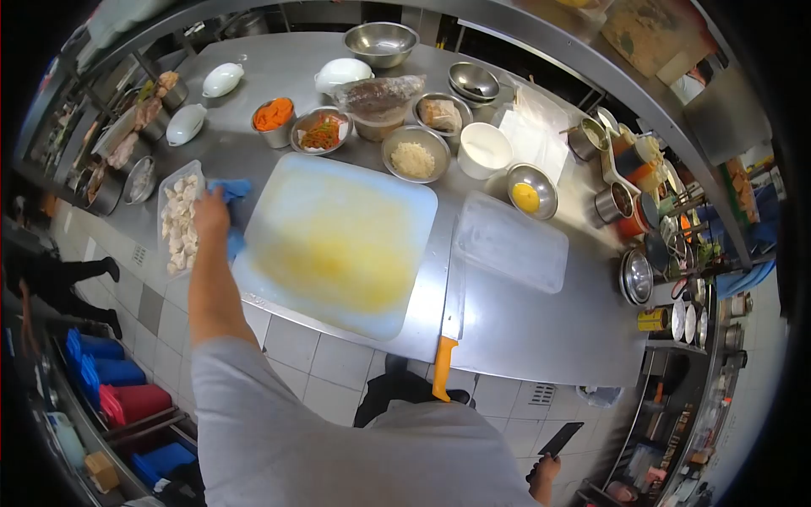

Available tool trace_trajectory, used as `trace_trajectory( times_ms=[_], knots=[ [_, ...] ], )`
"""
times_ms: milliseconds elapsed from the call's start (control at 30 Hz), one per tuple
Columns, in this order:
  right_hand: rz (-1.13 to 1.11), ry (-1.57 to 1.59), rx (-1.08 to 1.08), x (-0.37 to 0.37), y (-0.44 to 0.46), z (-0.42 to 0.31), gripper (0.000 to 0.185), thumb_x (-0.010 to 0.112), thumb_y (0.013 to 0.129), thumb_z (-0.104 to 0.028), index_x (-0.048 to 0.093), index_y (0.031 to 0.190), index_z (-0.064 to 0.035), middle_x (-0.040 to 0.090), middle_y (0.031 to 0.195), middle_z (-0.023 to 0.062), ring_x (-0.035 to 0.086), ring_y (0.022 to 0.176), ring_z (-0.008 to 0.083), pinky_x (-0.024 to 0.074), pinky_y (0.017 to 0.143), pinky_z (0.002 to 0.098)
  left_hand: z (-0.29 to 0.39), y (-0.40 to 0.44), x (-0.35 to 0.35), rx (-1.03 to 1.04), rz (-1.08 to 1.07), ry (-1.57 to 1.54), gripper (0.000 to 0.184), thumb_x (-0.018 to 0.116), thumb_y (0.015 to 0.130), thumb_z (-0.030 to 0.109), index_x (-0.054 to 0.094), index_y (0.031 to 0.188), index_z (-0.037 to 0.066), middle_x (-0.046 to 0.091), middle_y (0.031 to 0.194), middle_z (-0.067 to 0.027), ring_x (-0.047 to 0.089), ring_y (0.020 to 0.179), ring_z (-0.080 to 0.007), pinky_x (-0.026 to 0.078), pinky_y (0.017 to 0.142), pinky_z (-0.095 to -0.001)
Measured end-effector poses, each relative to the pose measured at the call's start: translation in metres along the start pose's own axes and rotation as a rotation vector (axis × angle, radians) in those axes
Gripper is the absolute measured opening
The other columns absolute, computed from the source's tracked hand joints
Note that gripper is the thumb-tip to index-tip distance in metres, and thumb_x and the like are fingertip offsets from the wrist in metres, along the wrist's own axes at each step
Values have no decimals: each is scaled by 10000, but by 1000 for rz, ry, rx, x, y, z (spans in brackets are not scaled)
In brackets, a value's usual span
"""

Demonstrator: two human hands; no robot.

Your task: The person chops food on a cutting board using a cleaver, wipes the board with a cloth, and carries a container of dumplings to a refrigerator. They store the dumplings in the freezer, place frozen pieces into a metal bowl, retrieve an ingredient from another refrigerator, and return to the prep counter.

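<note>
While the right hand [547,473], low and beyond the near edge of the table [532,338], is wrapped around a dark cleaver [561,438], the left hand [212,215] is well apart from it, at the right rim of a plastic tub [161,223] of pale chunks [179,221], beside a blue cloth [231,189]; whether its fingers grip anything, I cannot tell.

Chopping board [338,228]: pale blue, w/ big yellow-brown smudge [334,269] in mid. Chunks [180,211]: creamy wht, some tan. Their tub [162,203]: see-thru. Cloth [228,189]: bright blue. Cleaver [561,438]: v. dark, nearly blk. Long knife [450,325]: silver-grey blade, orange handle [443,369]. Surface [515,338]: shiny grey. Cut veg [274,112]: bright orange. Small bowl [549,201]: silver, yellow stuff [525,198] inside. Round pot [483,156]: plain wht. Shirt [338,456]: plain lt grey. Floor tiles [338,359]: off-wht, one dk grey. Bins [118,372]: blue, one red.
</note>
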State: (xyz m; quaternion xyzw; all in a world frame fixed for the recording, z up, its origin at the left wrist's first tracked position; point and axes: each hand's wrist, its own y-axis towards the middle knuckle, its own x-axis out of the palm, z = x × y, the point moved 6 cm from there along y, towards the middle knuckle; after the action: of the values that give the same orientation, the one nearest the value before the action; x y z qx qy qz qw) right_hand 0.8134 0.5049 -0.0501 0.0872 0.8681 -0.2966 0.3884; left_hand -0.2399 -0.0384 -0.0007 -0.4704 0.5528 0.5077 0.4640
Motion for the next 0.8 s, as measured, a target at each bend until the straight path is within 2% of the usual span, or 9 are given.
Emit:
trace_trajectory(
  times_ms=[33,100,167,367,533,600,700,733,800],
  knots=[
    [4,-7,9,-5,0,6,91,563,1001,-148,503,1020,-82,496,703,28,441,446,136,328,378,340,-9,7,-3,28,45,-68,574,601,957,140,531,1508,286,634,1324,-182,611,1208,-438,538,982,-537],
    [-34,3,29,-7,-1,17,96,559,1003,-157,490,1025,-93,495,707,28,445,449,140,329,378,340,-12,10,18,15,-195,-263,722,604,875,21,516,1543,280,670,1341,-213,630,1235,-441,514,1038,-521],
    [-89,0,58,-1,-2,18,100,556,1005,-164,483,1022,-98,493,705,29,445,449,141,329,376,341,3,-6,45,244,-237,-486,762,543,813,-60,559,1518,229,670,1362,-239,623,1280,-428,482,1097,-484],
    [-239,-81,46,44,8,-3,109,542,1026,-190,473,1008,-109,484,710,28,435,445,138,317,363,333,-8,-99,7,144,-333,-750,669,503,804,-68,663,1414,156,667,1369,-248,612,1326,-385,466,1121,-402],
    [-331,-94,-24,86,6,-29,94,535,1035,-182,483,1025,-104,482,716,15,424,445,124,313,356,329,-55,-197,-6,-53,-87,-820,575,465,806,-50,722,1306,72,748,1184,-234,717,1087,-349,543,966,-383],
    [-357,-58,-29,95,8,-34,89,537,1034,-176,485,1027,-104,484,720,15,425,448,121,316,358,325,-69,-216,-4,-167,-267,-777,490,451,817,-43,768,1179,48,773,1004,-170,722,907,-266,558,819,-357],
    [-400,-29,-101,99,12,-44,80,542,1032,-164,488,1026,-106,485,717,15,426,451,116,321,362,315,-67,-202,-28,-259,-209,-1210,401,456,825,-31,788,1034,49,757,898,-104,694,847,-195,546,746,-319],
    [-422,-42,-162,95,12,-46,76,544,1032,-158,489,1022,-107,483,710,14,427,451,114,323,365,309,-56,-191,-44,-189,-169,-1343,420,457,835,-24,770,1093,84,732,936,-56,668,852,-152,536,742,-292],
    [-420,-54,-168,88,24,-39,85,548,1029,-162,485,1016,-105,490,717,18,439,463,126,338,377,314,-25,-173,-49,-164,-150,-1247,412,478,838,-14,753,1126,96,732,971,-75,675,874,-187,545,779,-321]
  ],
)
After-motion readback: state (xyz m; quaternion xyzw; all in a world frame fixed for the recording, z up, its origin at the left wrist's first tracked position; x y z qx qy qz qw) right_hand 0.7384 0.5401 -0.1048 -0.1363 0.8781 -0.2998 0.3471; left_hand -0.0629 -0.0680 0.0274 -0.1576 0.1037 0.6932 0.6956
